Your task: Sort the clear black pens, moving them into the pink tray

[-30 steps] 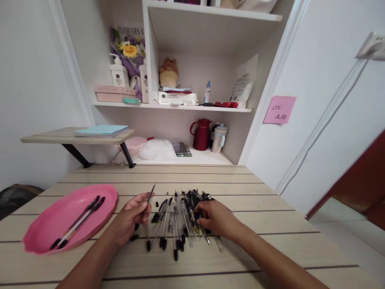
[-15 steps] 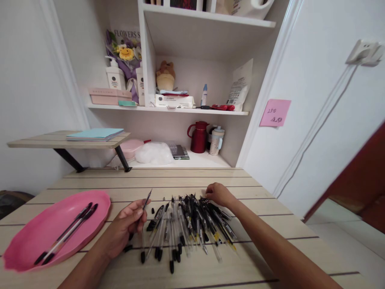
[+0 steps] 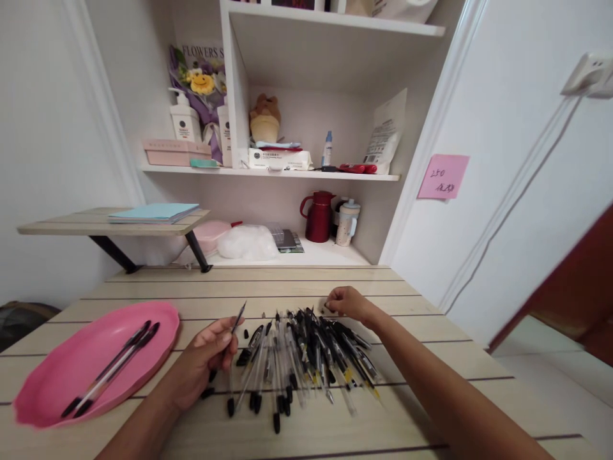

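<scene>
A heap of clear pens (image 3: pixel 306 358) with black tips and loose black caps lies on the wooden table (image 3: pixel 287 287). My left hand (image 3: pixel 204 361) is closed on one uncapped pen (image 3: pixel 238 317), its tip pointing up and away. My right hand (image 3: pixel 347 301) reaches to the far edge of the heap, fingers pinched on a small black piece that I cannot make out. A pink oval tray (image 3: pixel 57 383) at the left holds two capped pens (image 3: pixel 112 367).
A small raised wooden shelf (image 3: pixel 96 223) with a teal notebook (image 3: pixel 153 212) stands at the table's back left. Behind it are white shelves with a red jug (image 3: pixel 318 216), a cup, bottles and boxes. A pink sticky note (image 3: pixel 443 176) hangs on the right wall.
My right hand left the middle of the heap and reached to its far edge, where it now pinches something small. My left hand kept hold of its pen.
</scene>
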### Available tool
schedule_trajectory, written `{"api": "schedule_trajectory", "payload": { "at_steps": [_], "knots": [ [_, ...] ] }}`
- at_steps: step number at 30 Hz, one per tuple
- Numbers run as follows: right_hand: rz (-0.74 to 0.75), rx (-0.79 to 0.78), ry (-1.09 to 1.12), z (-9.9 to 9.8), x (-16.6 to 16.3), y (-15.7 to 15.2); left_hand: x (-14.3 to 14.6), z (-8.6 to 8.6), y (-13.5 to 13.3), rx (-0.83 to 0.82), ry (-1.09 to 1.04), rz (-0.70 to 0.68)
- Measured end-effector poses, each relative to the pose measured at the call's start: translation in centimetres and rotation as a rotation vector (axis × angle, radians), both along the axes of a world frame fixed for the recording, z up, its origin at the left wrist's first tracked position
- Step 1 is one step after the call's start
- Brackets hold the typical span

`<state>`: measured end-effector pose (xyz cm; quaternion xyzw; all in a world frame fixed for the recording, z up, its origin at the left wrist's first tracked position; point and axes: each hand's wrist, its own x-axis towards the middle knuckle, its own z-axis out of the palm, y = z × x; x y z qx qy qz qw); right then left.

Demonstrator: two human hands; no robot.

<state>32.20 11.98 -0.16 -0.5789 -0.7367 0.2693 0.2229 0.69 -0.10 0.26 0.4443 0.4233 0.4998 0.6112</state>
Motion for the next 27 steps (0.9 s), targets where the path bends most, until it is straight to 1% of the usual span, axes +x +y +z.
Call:
{"api": "schedule_trajectory", "payload": {
  "at_steps": [2, 6, 9, 12, 15, 19, 23, 27],
  "knots": [
    [-0.024, -0.040, 0.159, 0.4, 0.4, -0.4, 0.0, -0.1, 0.0, 0.009, 0.001, -0.009],
    [-0.084, -0.154, 0.649, 1.8, 0.0, -2.1, 1.0, 0.0, -0.3, 0.024, -0.013, -0.026],
    [-0.042, -0.182, 0.899, 2.8, -2.2, -4.2, 2.7, 0.1, -0.7, 0.018, -0.035, -0.044],
    [0.047, -0.180, 1.055, 3.8, -5.1, -6.4, 4.7, 0.3, -1.3, 0.022, -0.086, -0.104],
    [0.089, -0.130, 1.136, 4.9, -7.3, -8.0, 6.0, 0.7, -2.0, 0.032, -0.103, -0.134],
    [0.126, -0.073, 1.128, 5.8, -8.5, -9.1, 6.4, 1.3, -2.6, 0.027, -0.091, -0.159],
    [0.179, -0.065, 1.049, 5.7, -8.7, -9.7, 6.4, 1.5, -2.8, 0.038, -0.073, -0.171],
    [0.155, -0.101, 1.044, 5.4, -8.9, -10.1, 6.8, 1.3, -2.7, 0.042, -0.080, -0.158]
  ]
}}
